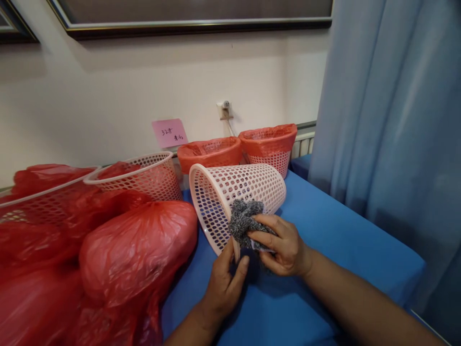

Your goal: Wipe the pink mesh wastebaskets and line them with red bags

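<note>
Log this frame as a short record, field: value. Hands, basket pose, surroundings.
left hand: thumb and fingers around the near rim of the tipped basket
right hand: holds a bunched gray cloth at that rim
basket pose: on its side, opening facing left
surface: blue cover
behind: two upright red-lined baskets
left side: red plastic bags, other pale baskets
wall: pink note, handwritten; plugged socket

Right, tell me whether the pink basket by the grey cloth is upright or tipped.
Tipped: the pink basket is on its side, its open mouth facing lower left in the picture, not up.
</note>
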Tool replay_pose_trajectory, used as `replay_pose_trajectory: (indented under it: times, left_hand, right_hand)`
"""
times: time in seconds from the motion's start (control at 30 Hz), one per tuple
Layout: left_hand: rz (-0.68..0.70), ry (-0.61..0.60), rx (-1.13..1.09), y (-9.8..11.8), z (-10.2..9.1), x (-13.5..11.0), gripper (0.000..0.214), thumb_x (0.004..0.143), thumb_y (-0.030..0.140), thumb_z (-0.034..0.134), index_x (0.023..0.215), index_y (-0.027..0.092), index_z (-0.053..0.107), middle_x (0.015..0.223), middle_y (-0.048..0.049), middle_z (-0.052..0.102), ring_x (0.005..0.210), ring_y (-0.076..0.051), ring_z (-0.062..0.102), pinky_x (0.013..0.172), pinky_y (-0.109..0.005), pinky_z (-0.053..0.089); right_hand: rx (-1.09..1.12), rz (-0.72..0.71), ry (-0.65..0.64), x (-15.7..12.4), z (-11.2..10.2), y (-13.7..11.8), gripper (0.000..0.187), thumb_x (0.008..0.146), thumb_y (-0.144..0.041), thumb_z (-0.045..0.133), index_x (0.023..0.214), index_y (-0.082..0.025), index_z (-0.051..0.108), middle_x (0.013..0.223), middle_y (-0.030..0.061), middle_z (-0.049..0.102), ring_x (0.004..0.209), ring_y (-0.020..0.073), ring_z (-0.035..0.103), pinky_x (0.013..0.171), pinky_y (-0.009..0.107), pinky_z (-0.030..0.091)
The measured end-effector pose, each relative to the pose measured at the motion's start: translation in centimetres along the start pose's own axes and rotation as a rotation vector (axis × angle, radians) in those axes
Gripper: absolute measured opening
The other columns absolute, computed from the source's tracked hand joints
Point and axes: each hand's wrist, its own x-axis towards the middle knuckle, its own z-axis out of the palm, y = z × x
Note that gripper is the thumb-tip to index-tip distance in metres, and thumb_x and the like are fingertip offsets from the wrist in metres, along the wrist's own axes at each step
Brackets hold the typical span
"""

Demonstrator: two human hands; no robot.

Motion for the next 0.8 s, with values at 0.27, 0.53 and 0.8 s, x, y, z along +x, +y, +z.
replay_pose_trajectory:
  times: [0.27,0.53,0.8]
  left_hand:
    - [0.046,-0.101,0.064,-0.3,-0.5,-0.3,0.038,0.099,0.032,0.052,0.135,0.022,0.059,0.120,-0.0097,0.071,0.116,-0.026,0.065,0.107,-0.043,0.050]
    - [0.097,-0.222,0.177,-1.0,-0.3,-0.1,0.041,0.099,0.031,0.051,0.139,0.019,0.054,0.125,-0.0134,0.067,0.119,-0.026,0.062,0.107,-0.041,0.049]
    - [0.123,-0.249,0.169,-0.8,-0.3,-0.1,0.030,0.098,0.027,0.051,0.124,0.018,0.062,0.113,-0.0129,0.070,0.102,-0.025,0.066,0.095,-0.039,0.054]
  right_hand:
    - [-0.168,0.906,0.370,-2.4,-0.2,8.4,0.040,0.081,-0.030,0.058,0.118,-0.018,0.067,0.122,0.0132,0.063,0.118,0.0299,0.060,0.107,0.054,0.045]
    - [-0.162,0.580,0.255,-1.5,0.0,5.0,0.045,0.083,-0.023,0.058,0.128,-0.022,0.062,0.136,0.0129,0.055,0.129,0.0286,0.054,0.107,0.050,0.047]
    - [-0.114,0.124,0.164,-0.2,-0.3,0.3,0.053,0.081,-0.015,0.058,0.133,-0.025,0.058,0.138,0.0119,0.055,0.121,0.0270,0.060,0.098,0.044,0.055]
